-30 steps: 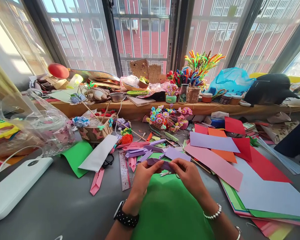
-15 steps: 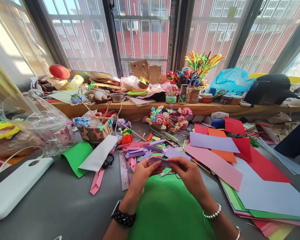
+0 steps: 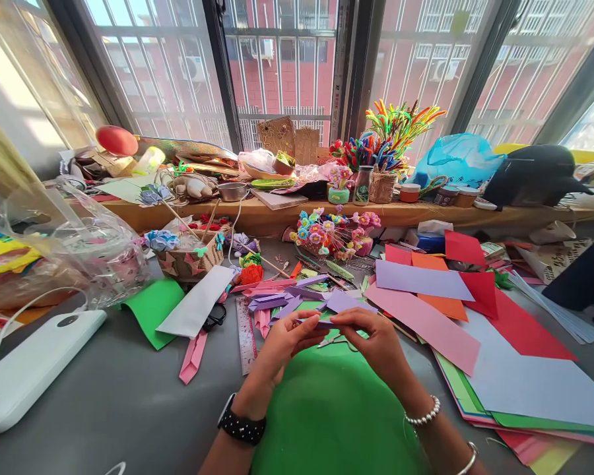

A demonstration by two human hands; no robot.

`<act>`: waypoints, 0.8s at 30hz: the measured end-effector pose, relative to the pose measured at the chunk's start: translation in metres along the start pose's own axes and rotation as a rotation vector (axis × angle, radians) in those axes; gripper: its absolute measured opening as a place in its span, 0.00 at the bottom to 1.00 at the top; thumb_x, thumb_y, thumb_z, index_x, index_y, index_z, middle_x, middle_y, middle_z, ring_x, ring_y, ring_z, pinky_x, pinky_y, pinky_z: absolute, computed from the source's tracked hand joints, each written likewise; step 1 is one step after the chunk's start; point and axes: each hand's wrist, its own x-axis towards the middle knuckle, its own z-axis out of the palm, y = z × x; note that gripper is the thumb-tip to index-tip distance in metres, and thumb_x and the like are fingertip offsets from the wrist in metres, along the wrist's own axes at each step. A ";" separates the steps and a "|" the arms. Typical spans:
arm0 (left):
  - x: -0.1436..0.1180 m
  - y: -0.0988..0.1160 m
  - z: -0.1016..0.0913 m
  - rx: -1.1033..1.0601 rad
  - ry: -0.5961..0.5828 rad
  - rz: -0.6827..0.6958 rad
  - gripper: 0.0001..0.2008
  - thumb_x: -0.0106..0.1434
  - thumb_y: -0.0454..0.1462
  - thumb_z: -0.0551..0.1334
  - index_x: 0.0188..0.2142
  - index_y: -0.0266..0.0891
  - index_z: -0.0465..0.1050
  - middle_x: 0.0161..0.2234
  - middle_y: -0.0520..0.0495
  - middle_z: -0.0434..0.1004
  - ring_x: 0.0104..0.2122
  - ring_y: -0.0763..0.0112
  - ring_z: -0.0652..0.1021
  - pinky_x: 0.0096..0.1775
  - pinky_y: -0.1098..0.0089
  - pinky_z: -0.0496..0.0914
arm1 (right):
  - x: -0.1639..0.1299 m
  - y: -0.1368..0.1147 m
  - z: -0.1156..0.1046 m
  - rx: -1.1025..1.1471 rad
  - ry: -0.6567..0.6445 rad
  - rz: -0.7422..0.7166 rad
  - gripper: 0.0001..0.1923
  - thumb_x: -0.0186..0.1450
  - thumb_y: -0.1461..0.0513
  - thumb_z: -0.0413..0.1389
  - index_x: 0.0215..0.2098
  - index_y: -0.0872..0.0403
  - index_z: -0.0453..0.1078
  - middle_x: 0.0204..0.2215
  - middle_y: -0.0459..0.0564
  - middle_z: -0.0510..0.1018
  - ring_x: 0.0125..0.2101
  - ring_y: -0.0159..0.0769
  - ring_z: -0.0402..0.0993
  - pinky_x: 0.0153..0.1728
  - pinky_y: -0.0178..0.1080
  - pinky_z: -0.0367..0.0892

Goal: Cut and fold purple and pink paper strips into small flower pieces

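Observation:
Between my two hands is a small piece of purple paper (image 3: 325,324), seen nearly edge-on, so its folds are hard to make out. My left hand (image 3: 293,336) pinches its left end between thumb and fingers. The other end is gripped by my right hand (image 3: 369,333). Just beyond my hands lie several folded purple paper strips (image 3: 277,301) and a flat purple sheet (image 3: 349,301). A pair of scissors (image 3: 334,341) lies beneath, partly hidden. To the left of my left hand are a ruler (image 3: 246,336) and a folded pink strip (image 3: 193,357).
Stacked coloured paper (image 3: 539,389) covers the right side. At left lie a white power bank (image 3: 42,373), green paper (image 3: 156,313) and a folded white sheet (image 3: 195,303). A flower basket (image 3: 191,260) and small bright flowers (image 3: 327,231) stand before the crowded wooden ledge (image 3: 272,214).
The purple paper has tilted to a thinner, edge-on view. My right hand has shifted very slightly; both hands keep their hold.

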 end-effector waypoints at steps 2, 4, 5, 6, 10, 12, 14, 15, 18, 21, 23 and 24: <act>0.001 -0.001 0.001 0.002 0.032 0.019 0.16 0.43 0.38 0.69 0.32 0.34 0.71 0.29 0.46 0.78 0.33 0.64 0.78 0.39 0.68 0.72 | 0.000 -0.001 0.001 -0.004 -0.018 0.015 0.08 0.57 0.64 0.54 0.32 0.53 0.74 0.30 0.50 0.77 0.32 0.35 0.73 0.32 0.36 0.69; 0.000 -0.001 0.002 0.006 0.041 0.050 0.17 0.42 0.38 0.69 0.32 0.34 0.71 0.28 0.46 0.78 0.32 0.65 0.78 0.39 0.68 0.72 | 0.000 -0.002 0.001 0.015 -0.042 0.071 0.08 0.56 0.61 0.55 0.34 0.54 0.73 0.31 0.50 0.77 0.31 0.35 0.73 0.31 0.35 0.69; -0.001 -0.001 0.002 0.013 0.042 0.066 0.17 0.42 0.37 0.69 0.33 0.34 0.71 0.28 0.46 0.78 0.32 0.66 0.78 0.39 0.68 0.72 | 0.000 -0.003 0.001 0.025 -0.047 0.107 0.10 0.56 0.60 0.56 0.35 0.55 0.73 0.32 0.51 0.77 0.30 0.35 0.73 0.31 0.35 0.69; -0.002 -0.001 0.003 0.022 0.042 0.078 0.17 0.42 0.37 0.69 0.33 0.34 0.71 0.27 0.46 0.78 0.31 0.66 0.78 0.39 0.69 0.72 | 0.000 -0.003 0.001 0.032 -0.045 0.145 0.11 0.55 0.58 0.56 0.35 0.55 0.72 0.31 0.51 0.77 0.29 0.35 0.73 0.30 0.35 0.69; -0.002 0.000 0.003 0.059 0.057 0.095 0.17 0.42 0.38 0.69 0.32 0.34 0.70 0.26 0.46 0.78 0.30 0.67 0.78 0.38 0.69 0.72 | 0.001 0.000 0.002 0.062 -0.035 0.269 0.13 0.56 0.55 0.54 0.31 0.56 0.72 0.24 0.49 0.77 0.24 0.34 0.72 0.25 0.34 0.68; -0.001 -0.001 0.003 0.074 0.064 0.098 0.17 0.42 0.38 0.69 0.32 0.34 0.70 0.25 0.47 0.78 0.29 0.67 0.78 0.36 0.69 0.72 | 0.002 0.002 0.002 0.082 -0.047 0.295 0.12 0.56 0.56 0.55 0.30 0.57 0.72 0.21 0.48 0.76 0.22 0.34 0.72 0.24 0.34 0.67; 0.000 -0.002 0.002 0.091 0.070 0.110 0.18 0.42 0.39 0.69 0.32 0.33 0.70 0.24 0.47 0.78 0.28 0.68 0.78 0.35 0.70 0.72 | 0.001 0.003 0.002 0.093 -0.043 0.299 0.12 0.55 0.56 0.55 0.29 0.57 0.72 0.19 0.47 0.74 0.21 0.33 0.70 0.23 0.34 0.66; 0.000 -0.002 0.003 0.101 0.072 0.117 0.18 0.42 0.39 0.68 0.32 0.33 0.70 0.24 0.47 0.78 0.27 0.68 0.78 0.35 0.70 0.72 | 0.001 0.003 0.003 0.101 -0.035 0.302 0.12 0.55 0.56 0.56 0.29 0.57 0.72 0.18 0.47 0.74 0.20 0.32 0.70 0.22 0.33 0.65; -0.002 0.000 0.003 0.138 0.076 0.163 0.18 0.44 0.38 0.67 0.35 0.34 0.69 0.24 0.48 0.78 0.27 0.69 0.78 0.34 0.71 0.71 | 0.000 0.002 0.003 0.176 -0.028 0.344 0.11 0.54 0.56 0.56 0.28 0.57 0.72 0.19 0.46 0.73 0.20 0.30 0.68 0.22 0.32 0.64; -0.004 0.003 0.001 0.262 0.046 0.254 0.16 0.45 0.38 0.67 0.35 0.36 0.71 0.23 0.49 0.77 0.26 0.70 0.77 0.31 0.72 0.70 | 0.000 0.001 0.001 0.289 -0.061 0.414 0.12 0.53 0.56 0.57 0.28 0.57 0.71 0.20 0.46 0.73 0.20 0.28 0.67 0.22 0.31 0.63; -0.005 0.005 -0.001 0.392 0.026 0.331 0.11 0.46 0.38 0.66 0.30 0.37 0.74 0.25 0.48 0.77 0.28 0.68 0.76 0.31 0.72 0.70 | 0.001 0.002 -0.001 0.344 -0.104 0.450 0.12 0.52 0.56 0.58 0.31 0.57 0.72 0.19 0.45 0.73 0.19 0.27 0.66 0.22 0.31 0.62; -0.005 0.006 -0.002 0.456 0.020 0.374 0.08 0.47 0.38 0.65 0.28 0.37 0.75 0.27 0.47 0.77 0.29 0.67 0.76 0.33 0.72 0.69 | 0.002 0.002 -0.003 0.359 -0.123 0.460 0.13 0.52 0.56 0.58 0.31 0.57 0.73 0.19 0.45 0.73 0.19 0.27 0.65 0.22 0.31 0.61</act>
